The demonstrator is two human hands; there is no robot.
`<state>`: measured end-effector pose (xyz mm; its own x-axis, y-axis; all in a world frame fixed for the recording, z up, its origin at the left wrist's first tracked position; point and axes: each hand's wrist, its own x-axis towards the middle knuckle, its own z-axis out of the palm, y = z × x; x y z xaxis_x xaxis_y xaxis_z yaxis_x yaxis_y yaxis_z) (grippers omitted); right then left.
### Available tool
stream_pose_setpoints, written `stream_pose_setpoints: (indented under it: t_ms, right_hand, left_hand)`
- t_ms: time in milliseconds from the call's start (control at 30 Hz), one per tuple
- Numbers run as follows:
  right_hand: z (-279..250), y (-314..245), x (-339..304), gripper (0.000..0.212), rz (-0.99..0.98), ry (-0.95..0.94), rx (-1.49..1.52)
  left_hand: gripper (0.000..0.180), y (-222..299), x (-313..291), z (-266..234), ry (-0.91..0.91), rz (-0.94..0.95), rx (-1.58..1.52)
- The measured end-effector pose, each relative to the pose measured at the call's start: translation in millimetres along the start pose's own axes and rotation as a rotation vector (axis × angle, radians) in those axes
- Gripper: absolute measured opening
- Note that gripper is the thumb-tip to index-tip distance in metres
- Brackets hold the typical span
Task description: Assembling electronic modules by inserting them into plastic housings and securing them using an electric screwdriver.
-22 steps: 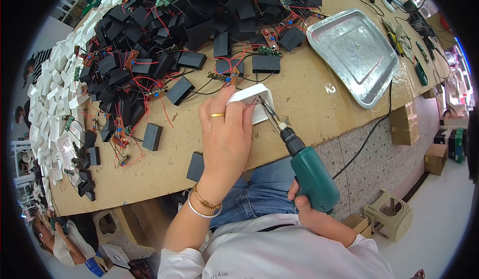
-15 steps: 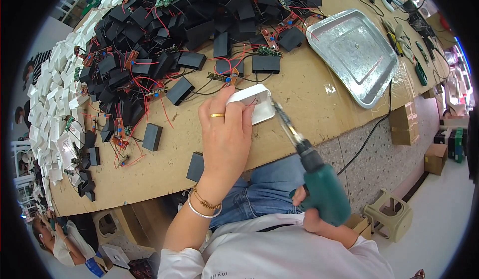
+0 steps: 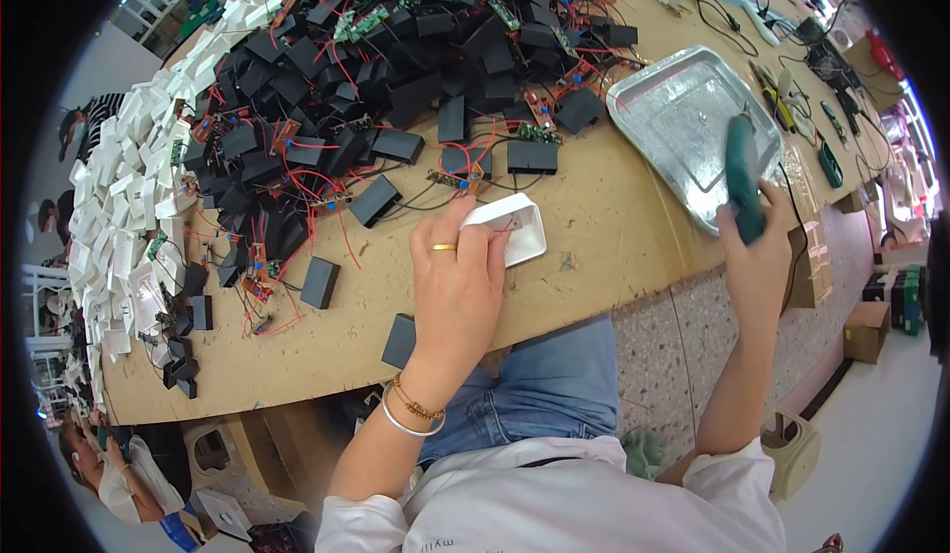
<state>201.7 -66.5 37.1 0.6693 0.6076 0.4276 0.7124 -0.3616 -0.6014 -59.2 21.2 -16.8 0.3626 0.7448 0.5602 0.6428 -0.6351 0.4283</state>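
Observation:
My left hand, a ring on one finger, is closed round a small white plastic case on the cardboard-covered table. The case's open side shows, with thin red wire inside; my fingers hide its left part. In my right hand is a green electric screwdriver, gripped by its handle. It is held over the shallow metal tray at the right, its front end pointing to the tray's far side. The tip is too blurred to make out. A few tiny bits lie in the tray.
Black boxes with red wires and circuit boards are heaped at the back. White cases pile up along the left. Pliers and cables lie beyond the tray. A stool stands lower right; a person sits lower left.
My right hand has swung the screwdriver away from the white case, up and right to above the tray. My left hand keeps its hold on the case. The view has shifted slightly.

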Motion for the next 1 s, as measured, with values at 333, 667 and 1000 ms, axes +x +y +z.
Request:
stream_pose_setpoints:
  t_ms: [333, 667, 1000]
  right_hand:
    - [19.6, 5.4, 26.0, 0.041, -0.284, -0.118, -0.463]
    - [54.7, -30.3, -56.9, 0.031, -0.339, -0.222, 0.270]
    - [80.2, -40.9, -70.3, 0.026, -0.434, -0.197, 0.196]
  left_hand:
    - [0.026, 6.8, 2.6, -13.4, -0.056, -0.013, -0.040]
    - [0.043, 3.2, 16.7, -40.1, -0.179, -0.087, -0.035]
    - [0.023, -25.1, 29.9, -80.9, -0.164, -0.873, -0.949]
